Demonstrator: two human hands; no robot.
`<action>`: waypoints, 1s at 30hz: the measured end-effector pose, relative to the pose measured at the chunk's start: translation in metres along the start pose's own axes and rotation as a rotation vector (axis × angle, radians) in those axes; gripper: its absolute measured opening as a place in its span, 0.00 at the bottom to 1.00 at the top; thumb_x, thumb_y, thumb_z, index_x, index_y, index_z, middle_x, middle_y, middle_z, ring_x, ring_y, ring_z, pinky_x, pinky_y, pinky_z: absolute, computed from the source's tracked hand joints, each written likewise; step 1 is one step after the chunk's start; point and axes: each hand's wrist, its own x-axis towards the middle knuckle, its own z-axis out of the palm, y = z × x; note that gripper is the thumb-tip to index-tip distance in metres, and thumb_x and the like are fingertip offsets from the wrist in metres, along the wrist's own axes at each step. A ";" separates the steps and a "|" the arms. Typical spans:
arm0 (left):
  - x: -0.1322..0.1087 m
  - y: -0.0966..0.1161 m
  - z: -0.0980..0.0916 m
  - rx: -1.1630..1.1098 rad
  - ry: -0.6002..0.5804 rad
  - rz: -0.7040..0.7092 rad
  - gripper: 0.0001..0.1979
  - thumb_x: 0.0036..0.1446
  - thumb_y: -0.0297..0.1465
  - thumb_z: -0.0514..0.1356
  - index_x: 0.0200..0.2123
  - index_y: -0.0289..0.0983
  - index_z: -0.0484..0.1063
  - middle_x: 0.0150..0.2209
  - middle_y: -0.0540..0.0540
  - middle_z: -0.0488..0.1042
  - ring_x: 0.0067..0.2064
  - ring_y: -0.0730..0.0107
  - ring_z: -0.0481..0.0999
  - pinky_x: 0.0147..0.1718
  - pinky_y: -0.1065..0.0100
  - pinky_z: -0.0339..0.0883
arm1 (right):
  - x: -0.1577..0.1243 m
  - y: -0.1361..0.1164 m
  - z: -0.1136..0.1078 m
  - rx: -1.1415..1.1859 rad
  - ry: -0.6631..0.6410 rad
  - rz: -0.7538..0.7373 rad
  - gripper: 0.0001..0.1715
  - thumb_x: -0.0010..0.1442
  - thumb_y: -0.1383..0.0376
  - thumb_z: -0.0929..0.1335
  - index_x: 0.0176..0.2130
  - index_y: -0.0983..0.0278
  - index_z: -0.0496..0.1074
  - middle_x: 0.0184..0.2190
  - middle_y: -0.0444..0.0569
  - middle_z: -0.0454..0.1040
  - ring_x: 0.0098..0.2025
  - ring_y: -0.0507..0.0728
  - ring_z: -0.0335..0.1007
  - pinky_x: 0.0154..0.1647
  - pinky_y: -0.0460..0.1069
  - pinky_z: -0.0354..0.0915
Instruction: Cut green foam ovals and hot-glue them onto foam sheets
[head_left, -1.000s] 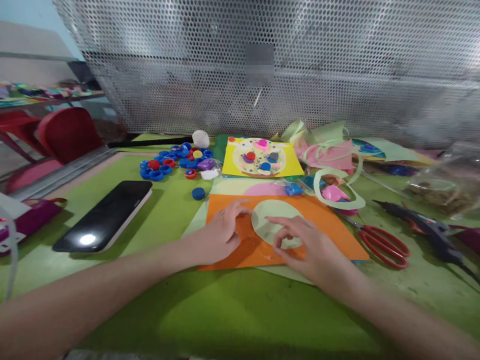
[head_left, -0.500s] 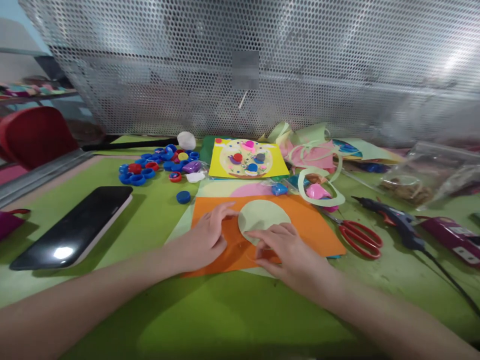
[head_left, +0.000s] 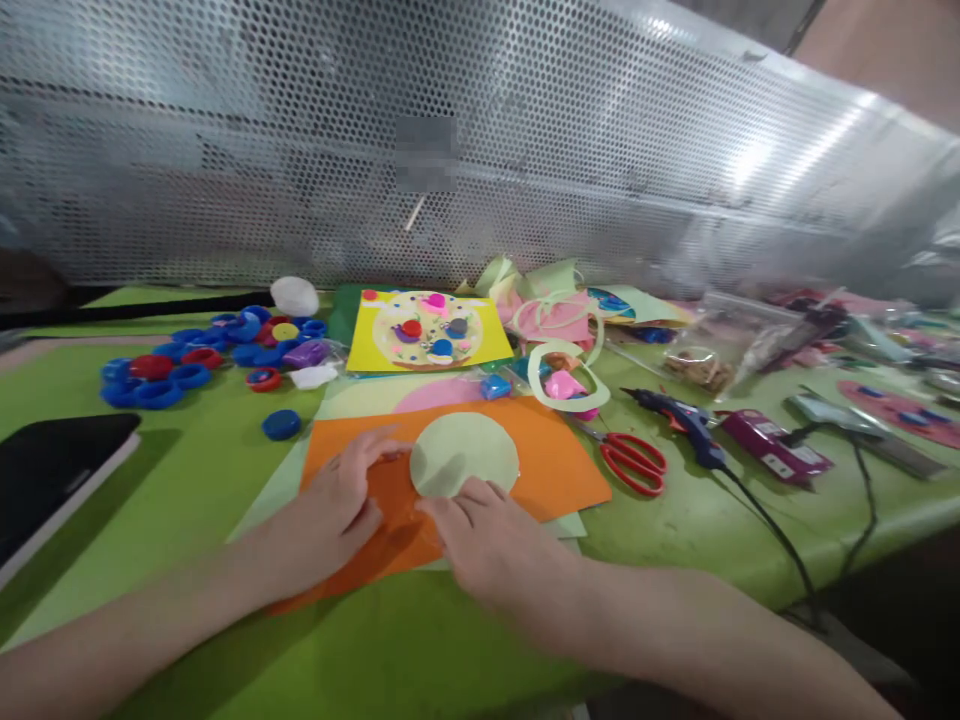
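A pale green paper circle (head_left: 469, 452) lies on an orange sheet (head_left: 559, 465) on the green table. My left hand (head_left: 334, 510) rests flat on the orange sheet, fingers spread, its fingertips at the circle's left edge. My right hand (head_left: 491, 540) lies palm down with fingers stretched out, pressing the near edge of the circle. Neither hand holds anything.
Blue and red bottle caps (head_left: 191, 350) are heaped at the back left, a black phone (head_left: 52, 475) at the left. A yellow card with caps (head_left: 427, 330), paper scraps (head_left: 562, 320), red scissors (head_left: 634, 462) and a glue gun (head_left: 686, 420) lie behind and right. Perforated metal screen (head_left: 525, 150) behind.
The view has swung right, showing more of the table's right side. My right hand has flattened from a loose pinch onto the circle's near edge; my left hand stays on the orange sheet.
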 end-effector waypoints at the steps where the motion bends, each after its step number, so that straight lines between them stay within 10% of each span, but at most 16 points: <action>1: 0.000 -0.002 0.001 0.002 0.004 0.006 0.24 0.56 0.26 0.45 0.56 0.37 0.48 0.58 0.39 0.59 0.62 0.56 0.55 0.56 0.50 0.57 | -0.001 0.002 -0.006 0.062 -0.029 0.013 0.22 0.55 0.78 0.63 0.50 0.76 0.63 0.34 0.56 0.73 0.37 0.61 0.66 0.35 0.53 0.64; 12: 0.002 0.003 -0.004 0.044 -0.039 0.026 0.26 0.54 0.23 0.44 0.57 0.36 0.47 0.59 0.38 0.58 0.62 0.56 0.54 0.57 0.50 0.55 | 0.002 0.033 -0.028 0.665 -0.062 0.242 0.26 0.57 0.74 0.65 0.55 0.64 0.60 0.37 0.47 0.74 0.45 0.56 0.62 0.46 0.51 0.61; 30: 0.001 0.011 -0.005 0.056 -0.084 -0.010 0.28 0.54 0.21 0.45 0.59 0.35 0.45 0.59 0.36 0.57 0.63 0.56 0.52 0.58 0.48 0.53 | 0.002 0.012 -0.012 0.272 -0.063 0.042 0.15 0.58 0.74 0.65 0.47 0.68 0.68 0.32 0.48 0.75 0.36 0.57 0.67 0.38 0.52 0.60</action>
